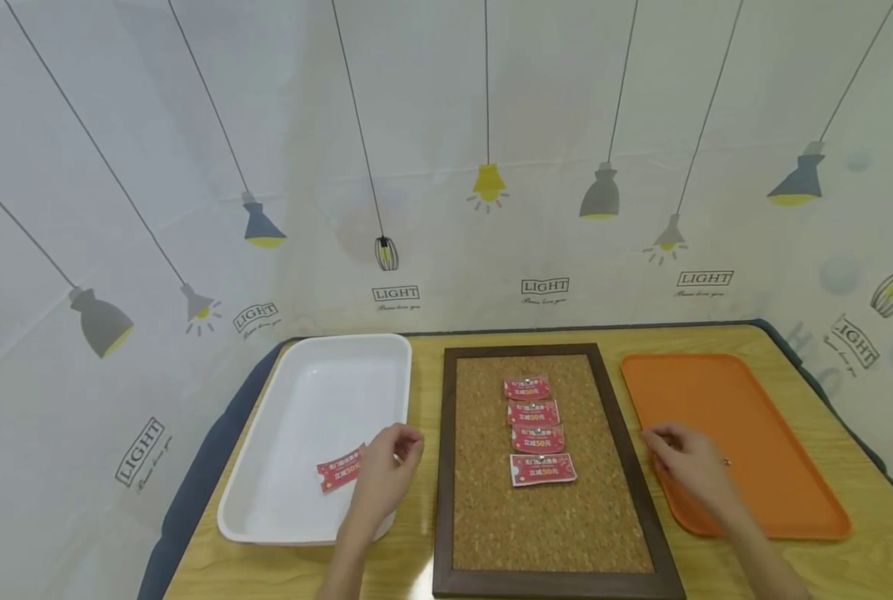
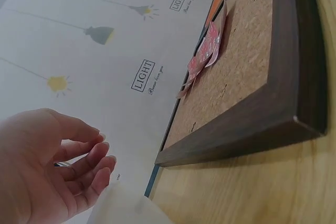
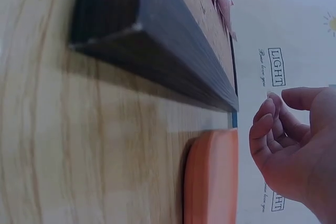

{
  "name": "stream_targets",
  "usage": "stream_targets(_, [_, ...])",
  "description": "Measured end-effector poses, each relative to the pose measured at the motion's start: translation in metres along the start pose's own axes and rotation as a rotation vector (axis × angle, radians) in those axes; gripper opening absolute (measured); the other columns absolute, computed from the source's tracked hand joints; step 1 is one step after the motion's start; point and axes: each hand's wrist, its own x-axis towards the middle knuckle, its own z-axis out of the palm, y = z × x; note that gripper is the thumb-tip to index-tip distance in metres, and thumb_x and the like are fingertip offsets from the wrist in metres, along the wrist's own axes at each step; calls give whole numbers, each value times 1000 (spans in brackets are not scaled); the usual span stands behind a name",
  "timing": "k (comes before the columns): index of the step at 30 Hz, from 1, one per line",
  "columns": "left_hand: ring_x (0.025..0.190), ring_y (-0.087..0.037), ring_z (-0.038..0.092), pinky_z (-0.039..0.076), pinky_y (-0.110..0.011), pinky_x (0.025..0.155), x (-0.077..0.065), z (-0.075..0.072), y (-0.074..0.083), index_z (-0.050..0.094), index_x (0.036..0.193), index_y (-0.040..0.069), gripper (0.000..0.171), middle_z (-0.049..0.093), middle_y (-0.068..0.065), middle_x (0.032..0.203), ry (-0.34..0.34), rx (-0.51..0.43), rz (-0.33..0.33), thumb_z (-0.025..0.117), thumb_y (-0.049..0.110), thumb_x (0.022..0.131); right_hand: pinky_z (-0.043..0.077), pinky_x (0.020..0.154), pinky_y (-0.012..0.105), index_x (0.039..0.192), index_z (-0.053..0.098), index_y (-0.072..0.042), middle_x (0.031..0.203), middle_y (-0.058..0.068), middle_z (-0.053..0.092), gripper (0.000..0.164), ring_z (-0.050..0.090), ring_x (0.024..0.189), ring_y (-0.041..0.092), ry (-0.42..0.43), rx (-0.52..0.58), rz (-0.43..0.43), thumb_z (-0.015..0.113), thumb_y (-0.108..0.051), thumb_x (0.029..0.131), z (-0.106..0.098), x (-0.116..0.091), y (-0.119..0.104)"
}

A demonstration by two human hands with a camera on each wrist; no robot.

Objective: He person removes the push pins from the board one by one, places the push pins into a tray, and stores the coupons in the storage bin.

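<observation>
My left hand (image 1: 392, 467) hovers over the right rim of the white tray (image 1: 307, 417), fingers loosely bent and holding nothing, as the left wrist view also shows. A red paper coupon (image 1: 339, 470) lies in that tray, its right end hidden behind the hand. Over the left side of the orange tray (image 1: 716, 400) is my right hand (image 1: 688, 460), its fingers relaxed and bent, with nothing between thumb and fingertips. Beside it on the orange tray sits a small pushpin (image 1: 727, 462). Between the hands lies a framed corkboard (image 1: 551, 533), with several red coupons (image 1: 542, 470) pinned in a column.
The trays and board stand on a wooden table (image 1: 222, 575). Behind it hangs a pale wall covering (image 1: 446, 100) printed with lamps. The board's dark frame (image 2: 236, 135) stands raised above the tabletop.
</observation>
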Motion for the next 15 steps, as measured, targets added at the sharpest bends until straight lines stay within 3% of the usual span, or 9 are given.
stream_targets(15, [72, -8, 56, 50, -25, 65, -1, 40, 17, 66, 101, -1, 6, 61, 2, 83, -168, -8, 22, 63, 2, 96, 51, 58, 30, 118, 63, 7, 88, 13, 66, 32, 61, 69, 20, -74, 62, 36, 60, -21, 103, 30, -2, -17])
